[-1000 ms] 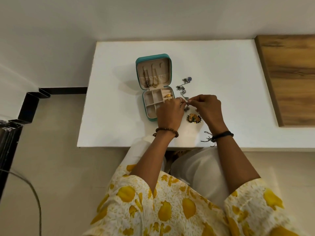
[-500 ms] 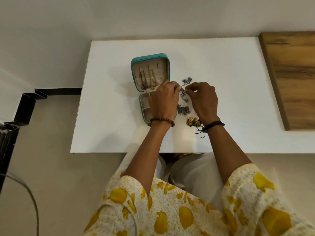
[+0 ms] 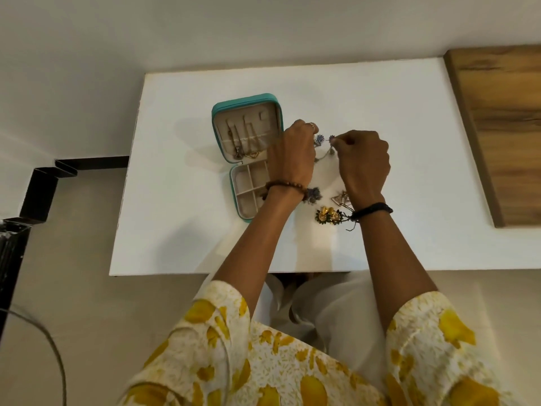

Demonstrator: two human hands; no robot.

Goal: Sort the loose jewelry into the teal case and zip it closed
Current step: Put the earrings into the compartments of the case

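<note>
The teal case (image 3: 224, 112) lies open on the white table (image 3: 380, 230), with chains hanging in its lid and a beige divided tray below. My left hand (image 3: 292, 153) and my right hand (image 3: 363, 162) hover just right of the lid. Each pinches one small blue-flower earring (image 3: 319, 139) of a pair with dangling silver parts, held between them above the table. A dark blue-grey earring cluster (image 3: 313, 194) lies by my left wrist. Near my right wrist rest pale triangular earrings (image 3: 339, 198) and gold-green floral earrings (image 3: 328, 215).
A wooden board (image 3: 503, 127) covers the table's right end. The table's near edge runs just above my lap. On the floor at left stand a black angular frame (image 3: 41, 183) and a cable (image 3: 55, 356).
Both hands have moved away from me, from the case's tray up beside the lid, and now hold the blue-flower earrings off the table. The triangular earrings have come into sight.
</note>
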